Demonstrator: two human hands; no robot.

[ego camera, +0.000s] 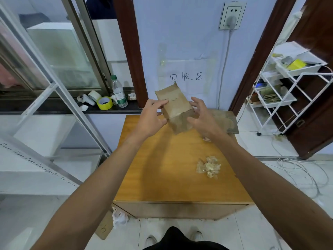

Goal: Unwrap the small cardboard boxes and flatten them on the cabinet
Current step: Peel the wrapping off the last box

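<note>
A small brown cardboard box [175,103], still in box form with tape strips on it, is held in the air above the far end of the wooden cabinet top [162,168]. My left hand [151,116] grips its left side, fingertips on the top face. My right hand [201,116] holds its right side with curled fingers. Flattened cardboard [228,121] lies at the cabinet's far right corner, partly hidden by my right hand. A crumpled wad of peeled tape [209,166] lies on the cabinet's right side.
A windowsill on the left carries a yellow tape roll [104,103], a white tape roll [94,95] and a plastic bottle [119,92]. A white wire cart [288,87] stands to the right. Cables [302,170] lie on the floor. A paper sign [186,77] hangs on the wall.
</note>
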